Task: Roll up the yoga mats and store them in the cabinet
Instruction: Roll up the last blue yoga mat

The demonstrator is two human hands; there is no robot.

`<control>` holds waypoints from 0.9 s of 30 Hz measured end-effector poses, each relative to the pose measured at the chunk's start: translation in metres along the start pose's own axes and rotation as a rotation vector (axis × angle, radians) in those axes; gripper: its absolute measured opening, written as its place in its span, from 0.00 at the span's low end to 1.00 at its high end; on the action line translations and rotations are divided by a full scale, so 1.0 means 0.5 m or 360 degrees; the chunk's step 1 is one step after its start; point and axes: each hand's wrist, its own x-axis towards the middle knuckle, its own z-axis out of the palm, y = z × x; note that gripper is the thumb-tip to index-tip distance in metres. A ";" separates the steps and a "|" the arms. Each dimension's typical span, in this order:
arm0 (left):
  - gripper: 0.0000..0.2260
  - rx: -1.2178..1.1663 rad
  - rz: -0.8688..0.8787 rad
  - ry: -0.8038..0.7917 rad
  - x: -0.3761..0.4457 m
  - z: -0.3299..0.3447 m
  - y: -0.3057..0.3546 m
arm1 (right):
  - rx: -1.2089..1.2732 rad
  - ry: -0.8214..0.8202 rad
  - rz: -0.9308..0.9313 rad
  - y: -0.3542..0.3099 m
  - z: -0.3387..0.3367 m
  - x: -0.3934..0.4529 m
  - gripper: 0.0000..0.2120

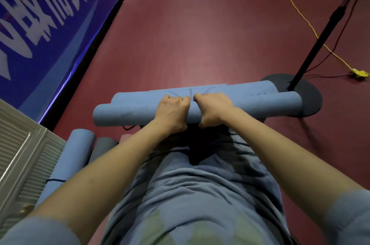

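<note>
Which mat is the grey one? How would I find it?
Find the white cabinet at the lower left. Two rolled mats lie beside it; the grey mat is the one farther from it, next to the blue mat. It's the only grey roll.

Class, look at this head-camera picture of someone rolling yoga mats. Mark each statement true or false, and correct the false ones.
1. Both hands grip the blue mat roll. True: the left hand and right hand curl over the blue mat roll near its middle.
2. The floor is green. False: the floor is dark red.
3. A fan stand is at the right. True: its round base sits by the roll's right end.
4. The cable on the floor is white. False: the cable is yellow.
5. No other rolled mats show. False: a blue rolled mat lies beside the louvred cabinet door.
</note>
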 end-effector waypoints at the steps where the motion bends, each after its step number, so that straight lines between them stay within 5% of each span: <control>1: 0.19 -0.0009 0.0006 -0.0034 0.006 -0.007 -0.002 | -0.0020 0.0079 -0.0023 0.001 0.004 -0.003 0.26; 7: 0.24 -0.0205 0.0112 -0.0385 0.066 -0.034 -0.039 | -0.0070 0.0406 0.0018 -0.006 0.027 -0.013 0.23; 16: 0.25 -0.0374 0.0066 -0.0696 0.106 -0.058 -0.045 | -0.0207 0.0554 0.0178 -0.017 0.055 0.005 0.23; 27: 0.33 -0.0354 -0.0050 -0.0154 0.058 0.004 -0.048 | -0.0144 -0.0075 0.0125 -0.009 -0.023 0.052 0.30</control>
